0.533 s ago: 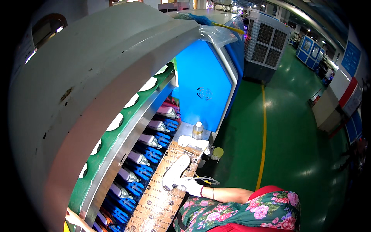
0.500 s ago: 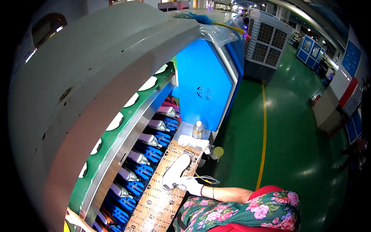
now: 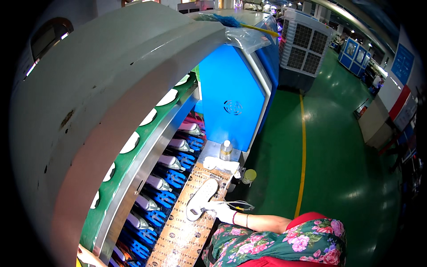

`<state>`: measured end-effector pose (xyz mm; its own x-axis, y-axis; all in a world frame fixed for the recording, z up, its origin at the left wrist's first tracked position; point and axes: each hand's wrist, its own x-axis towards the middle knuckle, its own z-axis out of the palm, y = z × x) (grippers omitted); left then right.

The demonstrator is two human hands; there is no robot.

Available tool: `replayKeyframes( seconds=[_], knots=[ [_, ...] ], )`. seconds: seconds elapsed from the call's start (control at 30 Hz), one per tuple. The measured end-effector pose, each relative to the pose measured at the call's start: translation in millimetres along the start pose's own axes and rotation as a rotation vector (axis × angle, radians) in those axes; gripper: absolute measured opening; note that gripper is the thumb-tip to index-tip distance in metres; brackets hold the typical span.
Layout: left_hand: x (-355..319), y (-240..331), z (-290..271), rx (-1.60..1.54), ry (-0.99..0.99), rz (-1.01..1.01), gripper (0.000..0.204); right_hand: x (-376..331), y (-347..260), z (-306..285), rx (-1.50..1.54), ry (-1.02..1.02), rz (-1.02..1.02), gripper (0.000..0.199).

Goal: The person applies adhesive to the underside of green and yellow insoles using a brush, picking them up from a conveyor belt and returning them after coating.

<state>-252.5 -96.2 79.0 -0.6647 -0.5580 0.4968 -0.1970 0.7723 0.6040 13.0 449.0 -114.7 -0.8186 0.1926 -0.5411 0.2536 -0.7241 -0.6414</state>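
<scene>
1. While our gloved right hand (image 3: 221, 210) rests at the near end of the white sole (image 3: 202, 199), almost nothing differs from half a second ago: sole and hand sit in the same place on the worktop (image 3: 178, 240), which is covered with printed brown cardboard.
2. We see the sole lying flat, its long side pointing away from us toward the white cloth (image 3: 221, 164) at the far end of the worktop.
3. Our fingers (image 3: 212, 206) curl against the sole's near edge and touch it; whether they pinch it or only press on it, we cannot tell at this size.
4. A thin tool or wire (image 3: 238, 205) lies just beside the hand, on its right.
5. Our left hand is out of view; only the flowered sleeve (image 3: 284, 242) and the right forearm enter from the lower edge.
6. Since nothing has shifted, we judge that the work is paused on the sole, neither lifted nor set aside.
7. Left of the worktop runs a row of blue holders (image 3: 167, 198) with pale shoe moulds, under the big grey hood (image 3: 89, 102).
8. A small bottle (image 3: 226, 150) and a yellow-lidded jar (image 3: 249, 176) stand beyond the cloth.
9. Another person's hand (image 3: 86, 257) shows at the lower left, well apart from ours.
</scene>
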Motion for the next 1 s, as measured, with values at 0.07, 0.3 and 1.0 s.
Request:
replayKeyframes(
  seconds=[0.07,0.3,1.0],
  knots=[
    [1,2,-1,-0.002,0.001,-0.001,0.022,2,0,-3,0.002,0.004,-0.029,0.018],
    [4,13,1,0.008,0.002,0.022,0.021,3,5,-3,0.049,-0.035,-0.038,0.018],
    [-4,6,4,0.012,0.012,0.033,0.019,-2,10,-7,0.02,0.031,-0.035,0.019]
  ],
)
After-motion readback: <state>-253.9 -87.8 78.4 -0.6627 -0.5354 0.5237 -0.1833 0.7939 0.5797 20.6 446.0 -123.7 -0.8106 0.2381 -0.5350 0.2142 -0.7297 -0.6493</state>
